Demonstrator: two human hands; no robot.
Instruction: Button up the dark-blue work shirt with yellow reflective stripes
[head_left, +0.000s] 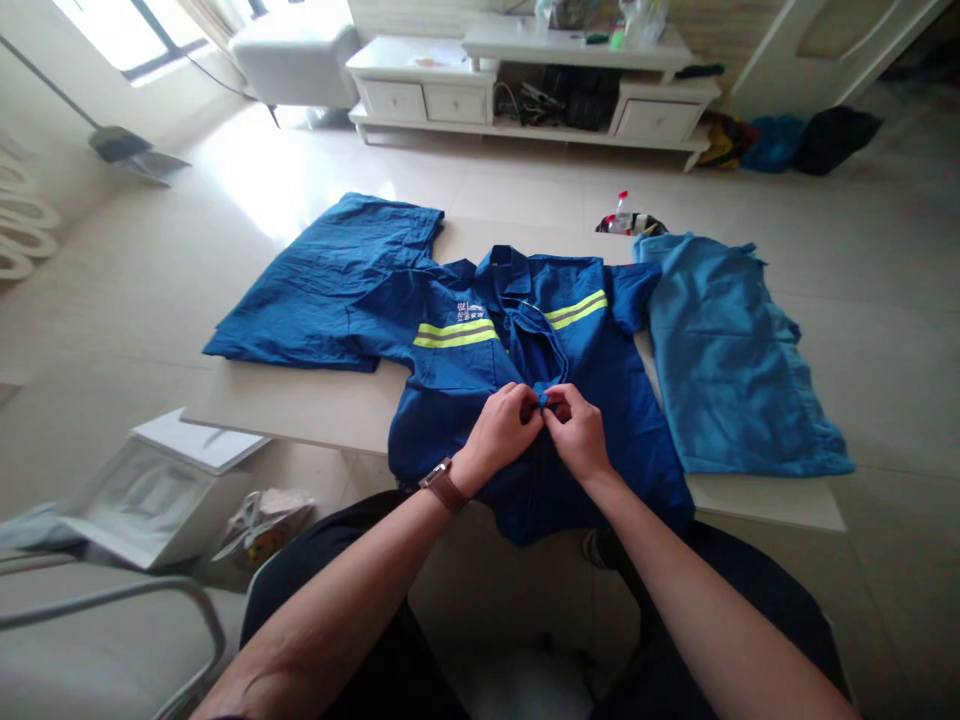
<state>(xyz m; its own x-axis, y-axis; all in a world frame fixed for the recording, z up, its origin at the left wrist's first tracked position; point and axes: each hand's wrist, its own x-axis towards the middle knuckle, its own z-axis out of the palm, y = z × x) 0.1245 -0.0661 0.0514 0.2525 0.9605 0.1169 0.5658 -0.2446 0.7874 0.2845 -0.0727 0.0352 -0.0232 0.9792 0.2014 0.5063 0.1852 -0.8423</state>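
A dark blue work shirt (592,370) with yellow reflective stripes lies face up on a white table (300,405), its hem hanging over the near edge. My left hand (501,425) and my right hand (577,428) meet at the shirt's front placket, fingers pinched on the fabric at a button. A brown watch sits on my left wrist. The collar points away from me.
Dark blue folded trousers (322,285) lie at the table's left, a lighter blue garment (727,360) at its right. A bin with a bottle (626,220) stands behind the table. A white box (150,490) and a bag sit on the floor at left. A white TV cabinet (525,90) lines the far wall.
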